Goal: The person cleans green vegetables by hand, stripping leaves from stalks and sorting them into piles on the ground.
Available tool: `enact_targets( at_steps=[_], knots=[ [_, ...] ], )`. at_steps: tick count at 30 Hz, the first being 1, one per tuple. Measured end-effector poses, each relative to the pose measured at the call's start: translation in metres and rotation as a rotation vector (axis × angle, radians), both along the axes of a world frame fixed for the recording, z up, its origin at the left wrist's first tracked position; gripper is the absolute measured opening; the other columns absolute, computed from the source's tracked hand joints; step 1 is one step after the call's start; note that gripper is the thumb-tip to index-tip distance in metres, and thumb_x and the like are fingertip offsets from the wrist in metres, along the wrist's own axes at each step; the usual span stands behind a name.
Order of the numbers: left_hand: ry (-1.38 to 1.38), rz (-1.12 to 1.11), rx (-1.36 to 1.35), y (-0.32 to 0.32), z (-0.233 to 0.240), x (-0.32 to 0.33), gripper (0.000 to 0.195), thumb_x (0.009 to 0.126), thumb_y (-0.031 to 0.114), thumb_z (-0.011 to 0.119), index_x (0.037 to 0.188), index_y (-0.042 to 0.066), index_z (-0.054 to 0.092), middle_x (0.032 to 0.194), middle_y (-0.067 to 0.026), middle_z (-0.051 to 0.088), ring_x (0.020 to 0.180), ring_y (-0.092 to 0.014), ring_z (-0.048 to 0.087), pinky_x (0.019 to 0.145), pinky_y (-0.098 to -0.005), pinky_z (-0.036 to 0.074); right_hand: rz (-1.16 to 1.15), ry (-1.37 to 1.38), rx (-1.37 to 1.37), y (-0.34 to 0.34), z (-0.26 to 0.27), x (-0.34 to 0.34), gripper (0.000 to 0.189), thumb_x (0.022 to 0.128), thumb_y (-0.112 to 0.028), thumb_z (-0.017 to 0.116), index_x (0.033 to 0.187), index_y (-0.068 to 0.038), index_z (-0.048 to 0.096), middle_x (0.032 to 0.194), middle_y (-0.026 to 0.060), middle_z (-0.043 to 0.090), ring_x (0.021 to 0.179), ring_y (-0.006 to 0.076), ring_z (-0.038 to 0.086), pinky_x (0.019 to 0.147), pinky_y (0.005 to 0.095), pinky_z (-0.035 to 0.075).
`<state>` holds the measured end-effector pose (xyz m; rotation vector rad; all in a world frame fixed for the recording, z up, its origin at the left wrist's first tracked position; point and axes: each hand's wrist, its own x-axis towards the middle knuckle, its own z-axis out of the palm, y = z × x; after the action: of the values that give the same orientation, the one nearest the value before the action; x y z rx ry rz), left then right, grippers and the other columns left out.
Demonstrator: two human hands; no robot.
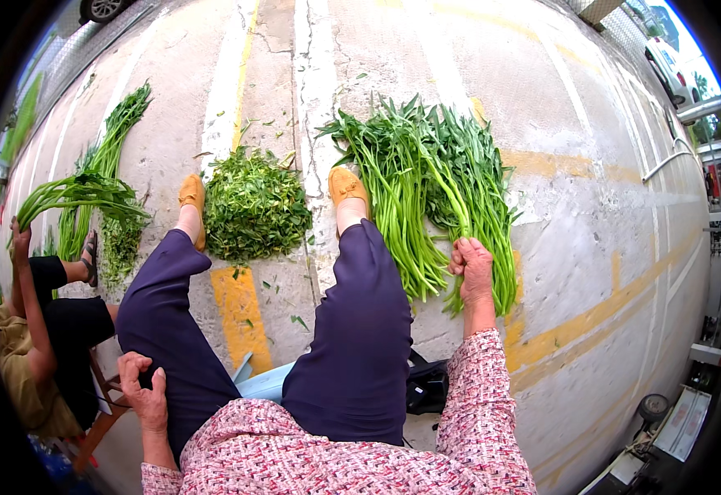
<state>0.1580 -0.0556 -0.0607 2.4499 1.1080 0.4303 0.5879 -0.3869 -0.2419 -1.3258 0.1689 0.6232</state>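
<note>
My right hand [473, 266] grips the lower stems of a few water spinach stalks [450, 179]. Their leafy tops point away from me, over the larger lot on the ground. Beneath and beside them lie two heaps of long-stemmed water spinach, a left heap [391, 204] by my right shoe and a right heap [487, 204]. Beside my left thigh, my left hand [143, 387] is empty, with its fingers bent and the thumb apart. Between my feet sits a mound of plucked green leaves [255, 207].
At left, a seated person [38, 346] holds up a bunch of greens [82, 195]. More long greens [109, 148] and a small leaf pile [122, 244] lie there. A black bag [428, 387] rests by my right thigh. Painted lines cross the concrete; a wheeled cart [654, 427] stands lower right.
</note>
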Motion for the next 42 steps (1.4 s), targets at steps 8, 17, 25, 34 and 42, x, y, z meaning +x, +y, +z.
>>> enact_targets(
  at_steps=[8,17,25,34,42],
  knots=[
    [-0.106,0.029,-0.044,-0.001,0.001,-0.011,0.020,0.064,-0.004,0.058,0.082,0.001,0.051,0.088,-0.0078,0.046,0.080,-0.019,0.046,0.073,-0.0282,0.040,-0.024,-0.028,0.088,-0.016,0.057,-0.023,0.018,0.090,-0.021,0.057,0.082,-0.005,0.052,0.057,-0.0021,0.041,0.044,0.0074,0.034,0.044,0.0232,0.031],
    [-0.188,0.011,-0.051,0.002,-0.002,-0.025,0.020,0.065,-0.004,0.058,0.083,0.002,0.052,0.089,-0.0060,0.047,0.079,-0.017,0.047,0.073,-0.0270,0.040,-0.013,-0.080,0.155,-0.017,0.109,-0.030,0.020,0.089,-0.023,0.059,0.084,-0.004,0.053,0.057,-0.0023,0.042,0.044,0.0067,0.035,0.045,0.0238,0.032],
    [-0.235,0.019,-0.051,0.001,-0.003,-0.030,0.020,0.063,-0.005,0.058,0.081,0.002,0.052,0.087,-0.0071,0.048,0.078,-0.019,0.048,0.072,-0.0280,0.041,-0.013,-0.190,0.322,-0.002,0.142,-0.031,0.021,0.088,-0.023,0.060,0.085,-0.003,0.055,0.057,-0.0012,0.044,0.044,0.0076,0.036,0.046,0.0242,0.033],
    [-0.189,0.015,-0.044,-0.001,-0.002,-0.027,0.019,0.064,-0.003,0.058,0.081,0.002,0.052,0.087,-0.0063,0.047,0.078,-0.017,0.047,0.072,-0.0278,0.040,0.047,-0.205,0.339,-0.004,0.131,-0.027,0.020,0.089,-0.024,0.059,0.088,-0.003,0.057,0.057,-0.0022,0.044,0.043,0.0066,0.035,0.046,0.0235,0.032],
    [-0.176,0.020,-0.037,-0.004,-0.001,-0.022,0.019,0.064,-0.003,0.059,0.082,0.002,0.053,0.087,-0.0057,0.049,0.079,-0.017,0.048,0.072,-0.0281,0.041,0.153,-0.356,0.462,0.006,0.196,-0.047,0.026,0.086,-0.026,0.063,0.084,-0.001,0.057,0.054,-0.0017,0.043,0.044,0.0060,0.033,0.046,0.0225,0.026]
  ],
)
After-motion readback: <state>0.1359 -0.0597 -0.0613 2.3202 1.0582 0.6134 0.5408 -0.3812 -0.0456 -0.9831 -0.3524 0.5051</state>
